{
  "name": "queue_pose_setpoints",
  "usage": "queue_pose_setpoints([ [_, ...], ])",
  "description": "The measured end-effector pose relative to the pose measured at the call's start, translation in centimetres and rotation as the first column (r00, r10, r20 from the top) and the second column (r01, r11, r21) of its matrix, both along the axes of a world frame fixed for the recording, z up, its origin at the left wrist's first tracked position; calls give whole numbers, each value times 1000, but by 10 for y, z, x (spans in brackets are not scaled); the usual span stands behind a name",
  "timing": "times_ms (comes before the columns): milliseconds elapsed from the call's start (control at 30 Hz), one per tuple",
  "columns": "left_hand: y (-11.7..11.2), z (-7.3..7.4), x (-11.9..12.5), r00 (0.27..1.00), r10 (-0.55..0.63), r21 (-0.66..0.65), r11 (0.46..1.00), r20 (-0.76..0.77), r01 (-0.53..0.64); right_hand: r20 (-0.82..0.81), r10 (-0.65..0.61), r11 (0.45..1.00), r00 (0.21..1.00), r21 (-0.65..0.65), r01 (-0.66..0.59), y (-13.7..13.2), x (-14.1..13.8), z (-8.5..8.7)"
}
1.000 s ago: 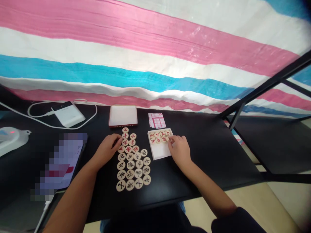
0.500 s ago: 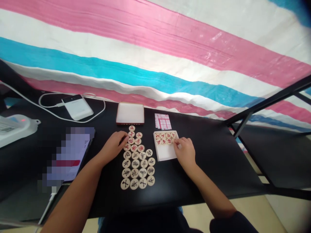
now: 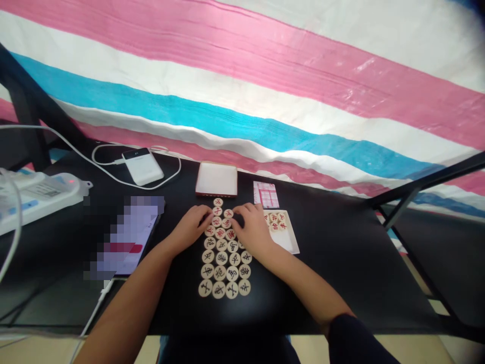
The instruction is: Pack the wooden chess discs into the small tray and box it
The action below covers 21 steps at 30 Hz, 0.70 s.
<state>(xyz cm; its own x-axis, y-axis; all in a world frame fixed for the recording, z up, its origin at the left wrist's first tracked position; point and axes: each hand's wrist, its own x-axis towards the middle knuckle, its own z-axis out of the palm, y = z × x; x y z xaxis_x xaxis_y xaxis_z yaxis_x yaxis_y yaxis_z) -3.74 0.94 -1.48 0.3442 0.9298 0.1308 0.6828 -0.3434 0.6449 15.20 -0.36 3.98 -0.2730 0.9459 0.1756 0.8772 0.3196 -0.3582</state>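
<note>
Red-marked round pieces (image 3: 220, 233) laid flat in short rows on the black worktop (image 3: 341, 263), directly beyond four rows of black-marked round pieces (image 3: 222, 258); together one compact layout, tapering to a single piece at the far end. Visible faces marked side up.

Left hand (image 3: 191, 226) at the left edge of the red-marked rows, fingertips beside or touching the outermost pieces. Grip curled, thumb close to forefinger; cannot tell whether pressed together. Right hand (image 3: 254, 230) at the opposite edge, grip spread, dark gap between thumb and forefinger, fingertips right by the red-marked pieces; contact uncertain.

In the way: right hand and wrist over the left part of the white tray (image 3: 290, 243) and over the layout's right edge, hiding some pieces in both. Inside the tray, further red-marked discs (image 3: 276, 222) grouped along the far side.

Around: box lid (image 3: 216, 178), white inside up, reddish rim, close beyond the farthest piece. Pink-printed paper (image 3: 265, 195) just beyond the tray. Phone (image 3: 131, 233) beside the left forearm, screen pixelated. White power bank (image 3: 144, 169) farther off, within a loop of white cable (image 3: 179, 169). Power strip (image 3: 56, 191) at far left, red light lit. Striped sheet (image 3: 242, 91) behind; black metal frame (image 3: 428, 177) sloping at right.
</note>
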Motion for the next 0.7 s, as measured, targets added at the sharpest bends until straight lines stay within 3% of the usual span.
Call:
queue_pose_setpoints([
  [133,-1,1,0,1000,3,6,1000,-13,-3,200,-57,990,978,-114,81,18,-29,-5],
  [267,0,1,0,1000,-7,12,1000,-20,7,221,-93,983,971,-133,125,25,-28,-6],
  [400,1,1,0,1000,-1,9,1000,-28,1,84,-114,992,990,-40,118,11,-5,4],
  [533,0,3,1,999,7,0,1000,-37,-7,-87,-194,976,977,80,201,-19,33,11],
  [700,1,2,1,998,20,-6,1000,-61,-21,-102,-248,969,963,-21,247,-45,60,-9],
])
